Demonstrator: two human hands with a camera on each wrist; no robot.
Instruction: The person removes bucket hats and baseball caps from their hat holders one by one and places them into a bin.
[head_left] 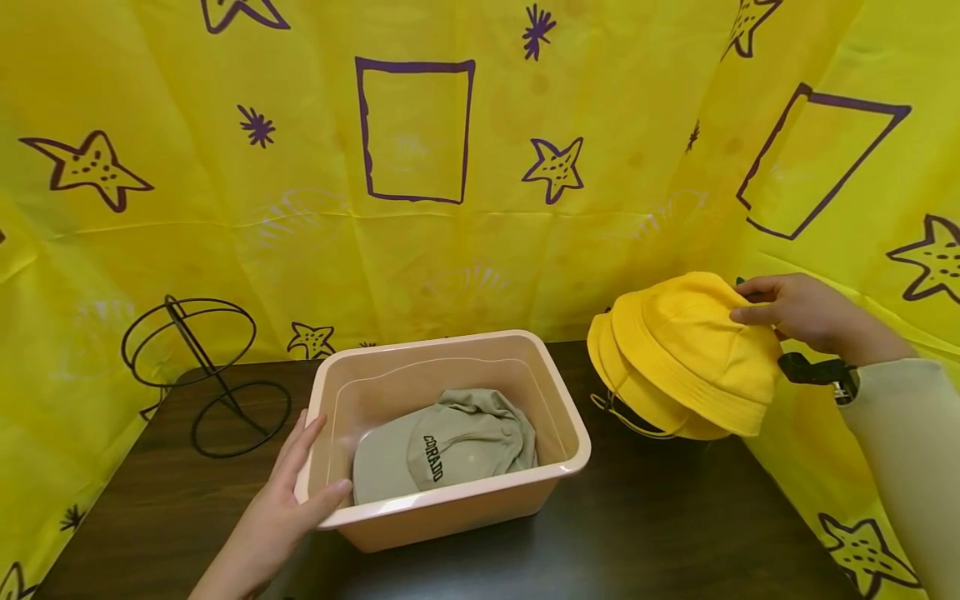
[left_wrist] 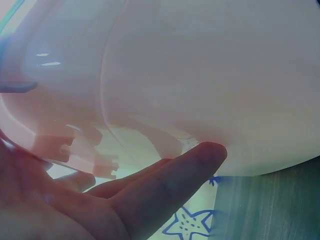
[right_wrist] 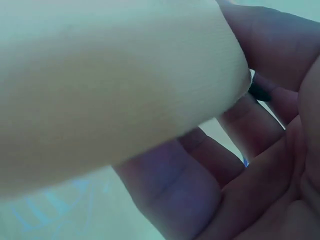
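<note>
A beige plastic tub (head_left: pixel 450 515) stands on the table. My left hand (head_left: pixel 288 483) holds its near-left corner, thumb and a fingertip over the rim. The left wrist view shows long fingers (left_wrist: pixel 170 192) against the smooth tub wall (left_wrist: pixel 225 75). Inside the tub lies a grey-green baseball cap (head_left: pixel 450 442) with dark lettering, brim to the left. To the right, my right hand (head_left: pixel 806 312) pinches the crown of a nested stack of yellow bucket hats (head_left: pixel 690 350), tilted with a cord hanging below. Seen close, yellow fabric (right_wrist: pixel 115 95) sits between that hand's thumb and fingers.
A black wire stand (head_left: pixel 217 375) with two rings is at the table's left. Yellow cloth (head_left: pixel 420 275) with purple drawings hangs behind and at both sides. The dark wooden table (head_left: pixel 645 525) runs in front of the tub and hats.
</note>
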